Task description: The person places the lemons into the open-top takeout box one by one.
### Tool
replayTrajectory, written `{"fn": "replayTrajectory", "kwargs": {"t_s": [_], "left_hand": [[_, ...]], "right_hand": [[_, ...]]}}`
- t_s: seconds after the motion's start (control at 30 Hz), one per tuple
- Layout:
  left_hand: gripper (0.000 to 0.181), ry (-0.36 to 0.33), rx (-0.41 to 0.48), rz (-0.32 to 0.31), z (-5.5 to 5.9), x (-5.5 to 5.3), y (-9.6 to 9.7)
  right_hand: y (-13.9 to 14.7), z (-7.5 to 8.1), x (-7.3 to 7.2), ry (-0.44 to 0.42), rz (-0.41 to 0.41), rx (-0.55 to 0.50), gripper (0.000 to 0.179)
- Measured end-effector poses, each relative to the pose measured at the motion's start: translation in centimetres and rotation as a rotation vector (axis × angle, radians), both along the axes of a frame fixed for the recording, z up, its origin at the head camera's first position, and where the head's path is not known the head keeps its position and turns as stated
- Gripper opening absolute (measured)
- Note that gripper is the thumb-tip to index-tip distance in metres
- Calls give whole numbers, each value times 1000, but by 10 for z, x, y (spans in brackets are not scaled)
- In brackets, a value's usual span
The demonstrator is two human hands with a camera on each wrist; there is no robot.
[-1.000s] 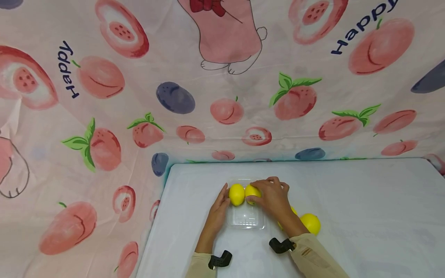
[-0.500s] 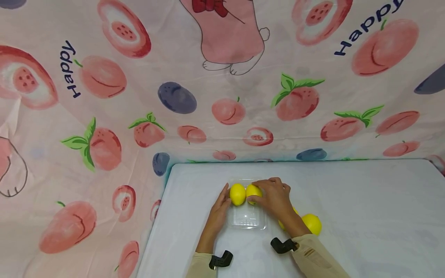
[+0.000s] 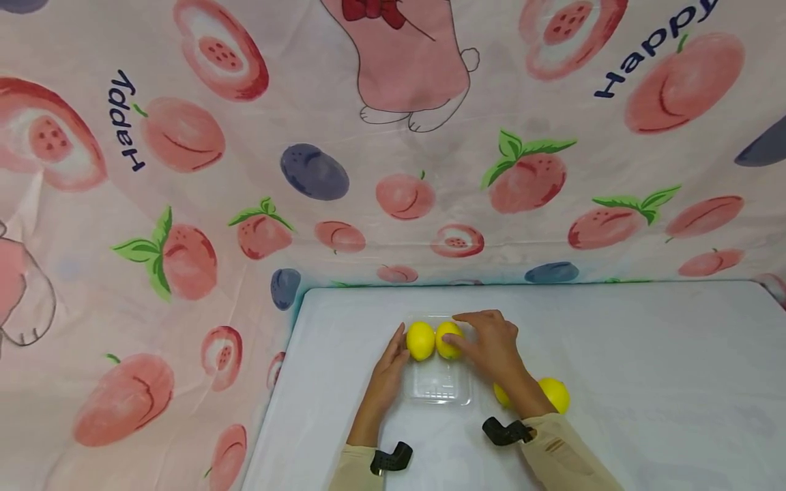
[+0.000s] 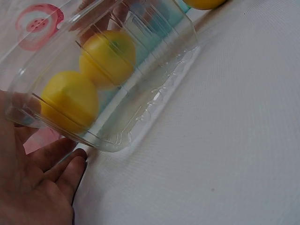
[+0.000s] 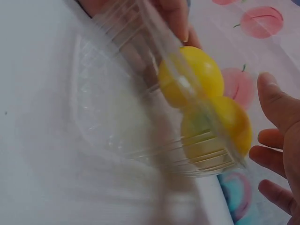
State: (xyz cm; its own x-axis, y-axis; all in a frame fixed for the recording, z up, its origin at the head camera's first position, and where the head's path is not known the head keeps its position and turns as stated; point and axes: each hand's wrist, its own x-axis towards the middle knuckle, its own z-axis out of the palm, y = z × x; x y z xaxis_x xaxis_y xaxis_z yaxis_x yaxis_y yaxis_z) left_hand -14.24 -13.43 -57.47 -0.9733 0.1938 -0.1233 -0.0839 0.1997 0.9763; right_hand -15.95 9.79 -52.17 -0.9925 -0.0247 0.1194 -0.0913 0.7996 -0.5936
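Note:
Two yellow lemons sit side by side in the far end of a clear plastic box (image 3: 437, 385), the left lemon (image 3: 420, 341) next to the right lemon (image 3: 451, 333). Along the box's left side lies my left hand (image 3: 387, 372), its extended fingers touching the wall; the left wrist view has this hand (image 4: 40, 173) at the box's corner. Over the box's right side is my right hand (image 3: 493, 344), thumb and fingers spread. In the right wrist view a gap separates that hand (image 5: 286, 145) from the near lemon (image 5: 220, 131).
Outside the box, to its right, a lemon (image 3: 555, 394) and another lemon (image 3: 501, 395) partly hidden by my right forearm rest on the white table (image 3: 663, 382). A fruit-print cloth (image 3: 405, 157) hangs behind and at the left.
My right hand has let go of the right lemon, its fingers spreading and shifting slightly right. That lemon stays in the box. My left hand keeps its place.

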Motion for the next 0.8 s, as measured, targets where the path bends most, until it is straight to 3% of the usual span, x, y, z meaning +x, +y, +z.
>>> {"fn": "replayTrajectory", "kwargs": {"t_s": [0.33, 0.47, 0.6, 0.8], "left_hand": [[54, 8, -5, 3, 0, 1, 0], [53, 14, -7, 2, 1, 1, 0], [54, 9, -10, -4, 2, 2, 1], [53, -2, -17, 3, 0, 1, 1]], "right_hand": [[19, 21, 6, 77, -7, -114, 48], [30, 29, 10, 49, -7, -135, 50], [44, 38, 17, 28, -10, -134, 51], [66, 46, 26, 81, 27, -103, 47]]}}
